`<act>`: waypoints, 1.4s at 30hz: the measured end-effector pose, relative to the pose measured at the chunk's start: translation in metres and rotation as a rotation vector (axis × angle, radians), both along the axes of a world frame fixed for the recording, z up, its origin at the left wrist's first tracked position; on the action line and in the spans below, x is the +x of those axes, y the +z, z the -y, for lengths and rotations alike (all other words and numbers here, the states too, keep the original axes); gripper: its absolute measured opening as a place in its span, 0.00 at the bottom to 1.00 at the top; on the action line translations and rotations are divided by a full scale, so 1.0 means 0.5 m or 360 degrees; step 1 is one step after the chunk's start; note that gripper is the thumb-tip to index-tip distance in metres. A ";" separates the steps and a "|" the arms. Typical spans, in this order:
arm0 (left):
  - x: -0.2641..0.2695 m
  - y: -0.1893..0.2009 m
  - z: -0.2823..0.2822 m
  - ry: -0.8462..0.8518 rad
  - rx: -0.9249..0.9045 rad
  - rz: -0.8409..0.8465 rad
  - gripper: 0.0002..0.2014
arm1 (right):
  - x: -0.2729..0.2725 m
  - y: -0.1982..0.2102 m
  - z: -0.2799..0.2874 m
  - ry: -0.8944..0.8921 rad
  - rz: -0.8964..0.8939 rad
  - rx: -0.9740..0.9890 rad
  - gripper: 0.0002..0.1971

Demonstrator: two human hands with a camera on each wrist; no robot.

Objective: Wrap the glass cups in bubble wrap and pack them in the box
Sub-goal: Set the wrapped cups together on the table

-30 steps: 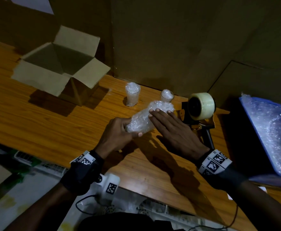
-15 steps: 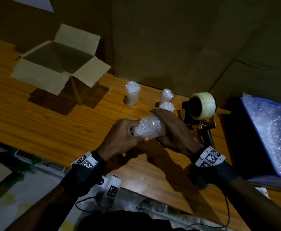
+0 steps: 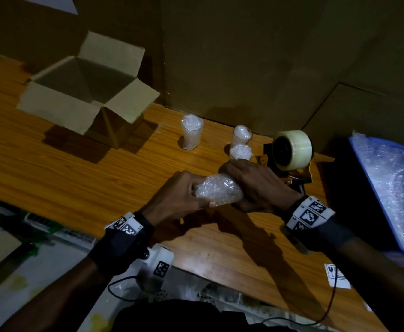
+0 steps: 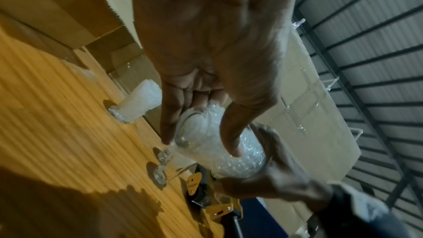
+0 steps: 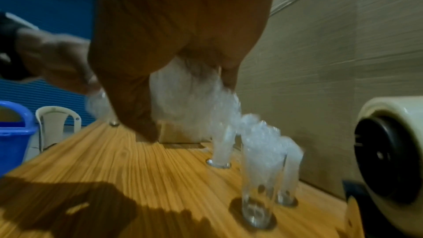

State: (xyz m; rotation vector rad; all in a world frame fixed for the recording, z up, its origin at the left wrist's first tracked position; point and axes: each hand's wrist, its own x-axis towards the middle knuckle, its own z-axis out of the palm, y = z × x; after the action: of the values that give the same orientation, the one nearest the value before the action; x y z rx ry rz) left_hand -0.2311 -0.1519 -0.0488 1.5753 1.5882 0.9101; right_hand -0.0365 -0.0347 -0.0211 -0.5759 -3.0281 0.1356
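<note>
A glass cup rolled in bubble wrap (image 3: pixel 217 191) lies sideways in the air just above the table, between my two hands. My left hand (image 3: pixel 184 196) grips its left end, thumb and fingers around the glass base (image 4: pixel 194 133). My right hand (image 3: pixel 256 185) curls over its right end (image 5: pixel 194 93). Three more glass cups stuffed with bubble wrap stand upright behind: one (image 3: pixel 191 131) to the left, two (image 3: pixel 241 135) (image 3: pixel 240 152) close together by the tape. The open cardboard box (image 3: pixel 85 92) sits at the back left, with nothing visible inside.
A tape dispenser with a clear roll (image 3: pixel 292 149) stands just right of my right hand. A blue bin of bubble wrap (image 3: pixel 392 188) fills the right edge. Cardboard sheets line the wall behind. The wooden table (image 3: pixel 52 168) lies bare between the box and my hands.
My right hand went from lying flat on the wrapped cup to curling round its end. Both hands lifted the bundle off the table and drew it slightly toward me.
</note>
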 end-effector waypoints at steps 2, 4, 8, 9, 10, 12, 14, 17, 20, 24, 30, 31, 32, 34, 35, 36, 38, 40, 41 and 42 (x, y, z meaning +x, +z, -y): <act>0.001 -0.002 0.000 0.0027 -0.0004 -0.0051 0.20 | -0.001 0.000 -0.009 0.0048 0.0121 0.0063 0.35; 0.004 0.000 0.002 0.0024 0.0033 -0.0167 0.22 | -0.007 0.006 -0.011 0.0099 0.0211 0.0117 0.38; 0.006 -0.006 0.007 -0.0096 0.0179 -0.0264 0.23 | -0.015 0.028 -0.014 0.0034 0.0254 -0.0230 0.38; 0.002 -0.010 0.008 -0.0106 0.0188 -0.0209 0.24 | -0.014 0.030 -0.021 0.0039 0.0254 -0.0371 0.38; -0.002 -0.013 0.010 -0.0095 0.0175 -0.0093 0.24 | -0.011 0.031 -0.027 0.0038 0.0227 -0.0541 0.39; -0.014 -0.015 0.015 -0.0047 0.0097 0.0268 0.25 | -0.001 0.030 -0.036 -0.0003 -0.0012 -0.0923 0.38; -0.025 -0.014 0.022 -0.0002 0.0004 0.0587 0.23 | 0.004 0.030 -0.038 -0.0045 -0.0379 -0.1212 0.34; -0.037 -0.031 0.033 0.0047 -0.0086 0.0907 0.21 | -0.006 0.032 -0.030 0.0041 -0.0658 -0.1269 0.31; -0.046 -0.049 0.042 0.0001 -0.0135 0.1109 0.22 | -0.031 0.030 -0.027 0.0064 -0.0671 -0.1193 0.30; -0.066 -0.053 0.028 0.0155 -0.0148 0.0809 0.29 | -0.085 0.010 -0.047 -0.0146 -0.0613 -0.1035 0.31; -0.135 -0.094 -0.066 0.0386 0.0042 0.0331 0.37 | -0.212 -0.004 -0.077 -0.0396 -0.0453 -0.0536 0.26; -0.144 -0.101 -0.081 0.0413 0.0086 0.0351 0.35 | -0.237 -0.009 -0.080 -0.0418 -0.0404 -0.0488 0.26; -0.154 -0.106 -0.093 0.0437 0.0130 0.0369 0.32 | -0.261 -0.015 -0.084 -0.0439 -0.0348 -0.0458 0.26; -0.174 -0.118 -0.114 0.0468 0.0167 0.0359 0.27 | -0.301 -0.030 -0.092 -0.0462 -0.0257 -0.0463 0.28; -0.187 -0.128 -0.121 0.0483 0.0161 0.0346 0.26 | -0.313 -0.035 -0.095 -0.0467 -0.0223 -0.0495 0.28; -0.202 -0.139 -0.127 0.0487 0.0150 0.0337 0.26 | -0.319 -0.040 -0.097 -0.0470 -0.0196 -0.0541 0.29; -0.230 -0.159 -0.134 0.0489 0.0104 0.0356 0.27 | -0.320 -0.046 -0.102 -0.0468 -0.0185 -0.0610 0.31; -0.250 -0.169 -0.138 0.0508 0.0054 0.0458 0.29 | -0.311 -0.052 -0.106 -0.0457 -0.0309 -0.0622 0.29; -0.258 -0.172 -0.143 0.0506 0.0034 0.0513 0.30 | -0.308 -0.056 -0.109 -0.0448 -0.0390 -0.0621 0.28; -0.264 -0.172 -0.147 0.0493 0.0022 0.0564 0.31 | -0.307 -0.060 -0.109 -0.0442 -0.0445 -0.0613 0.26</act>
State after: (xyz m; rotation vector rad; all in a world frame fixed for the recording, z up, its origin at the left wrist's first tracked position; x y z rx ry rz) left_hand -0.3629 -0.0783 -0.1348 1.1134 1.5887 1.2889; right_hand -0.1899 0.0199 -0.0514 -0.9088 -2.6284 0.7272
